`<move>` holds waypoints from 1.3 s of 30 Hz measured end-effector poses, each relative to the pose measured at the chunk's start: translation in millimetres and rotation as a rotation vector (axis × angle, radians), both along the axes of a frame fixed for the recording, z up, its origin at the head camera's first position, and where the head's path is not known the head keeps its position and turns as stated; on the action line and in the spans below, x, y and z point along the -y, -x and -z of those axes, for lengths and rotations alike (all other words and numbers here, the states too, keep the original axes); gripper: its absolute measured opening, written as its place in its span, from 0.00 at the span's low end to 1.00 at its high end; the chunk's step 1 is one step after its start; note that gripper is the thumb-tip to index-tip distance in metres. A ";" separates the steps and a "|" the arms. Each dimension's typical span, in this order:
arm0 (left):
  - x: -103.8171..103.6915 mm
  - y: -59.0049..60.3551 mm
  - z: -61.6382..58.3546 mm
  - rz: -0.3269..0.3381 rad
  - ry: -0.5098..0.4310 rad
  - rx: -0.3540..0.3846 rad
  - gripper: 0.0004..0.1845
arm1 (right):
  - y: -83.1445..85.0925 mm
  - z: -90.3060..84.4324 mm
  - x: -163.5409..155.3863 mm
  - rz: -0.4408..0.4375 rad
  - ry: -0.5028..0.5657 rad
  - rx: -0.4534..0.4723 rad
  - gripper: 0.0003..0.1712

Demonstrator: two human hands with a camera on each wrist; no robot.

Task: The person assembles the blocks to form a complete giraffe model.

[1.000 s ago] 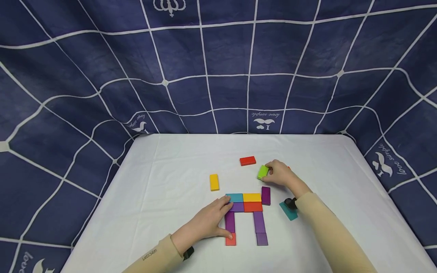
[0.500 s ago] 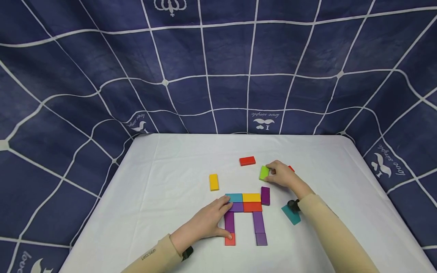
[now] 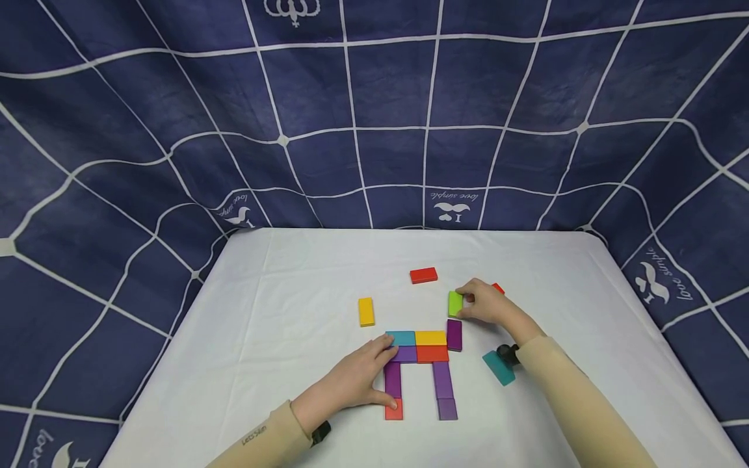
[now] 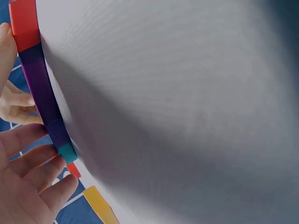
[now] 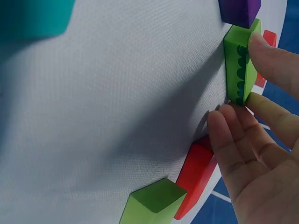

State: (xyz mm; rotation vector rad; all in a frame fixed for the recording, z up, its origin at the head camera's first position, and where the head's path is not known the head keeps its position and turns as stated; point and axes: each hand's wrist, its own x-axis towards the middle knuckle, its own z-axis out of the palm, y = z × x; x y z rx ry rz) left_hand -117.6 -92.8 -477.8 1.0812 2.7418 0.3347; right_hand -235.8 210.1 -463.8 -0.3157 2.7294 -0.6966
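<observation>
right now the green block point(image 3: 455, 303) sits on the white table point(image 3: 281, 305), just above the purple block point(image 3: 454, 335) that stands at the right end of the block shape point(image 3: 418, 374). my right hand point(image 3: 482, 303) pinches it by its two short ends, thumb on one and finger on the other, with the rest of the fingers point(image 5: 233, 140) loosely bent beside it. in the right wrist view the green block point(image 5: 240, 65) nearly touches the purple one point(image 5: 239, 11).

i think this block is small, light and hard, like painted wood. it looks smooth, so it could slip if i squeeze too softly. holding the ends looks like a good way, since the long sides stay free to slide up against other blocks.

my left hand point(image 3: 357, 380) lies flat and open on the table, fingertips touching the left side of the shape, by the teal block point(image 3: 401, 338) and a purple leg point(image 3: 393, 380).

further out lie a yellow block point(image 3: 366, 311), a red block point(image 3: 424, 275), another teal block point(image 3: 499, 368), and a red one point(image 5: 196, 175) and a second green one point(image 5: 154, 203) behind my right hand.
</observation>
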 end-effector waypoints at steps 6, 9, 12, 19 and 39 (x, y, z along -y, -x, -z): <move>0.6 -0.2 0.3 0.001 -0.001 0.006 0.53 | -3.1 0.9 -0.1 -0.027 -0.003 -0.024 0.31; 0.9 -0.5 0.2 0.001 -0.001 0.006 0.53 | -3.5 1.9 0.3 -0.033 -0.007 -0.026 0.32; 1.2 -0.6 0.0 0.002 -0.003 0.007 0.53 | -4.1 2.6 1.5 -0.032 -0.014 -0.020 0.32; 1.2 0.0 -0.4 -0.006 -0.001 0.008 0.53 | -5.9 2.7 2.5 -0.021 -0.021 -0.015 0.33; 0.5 -0.1 -0.3 -0.003 0.000 0.008 0.53 | -9.9 -0.8 2.4 -0.038 -0.001 0.037 0.44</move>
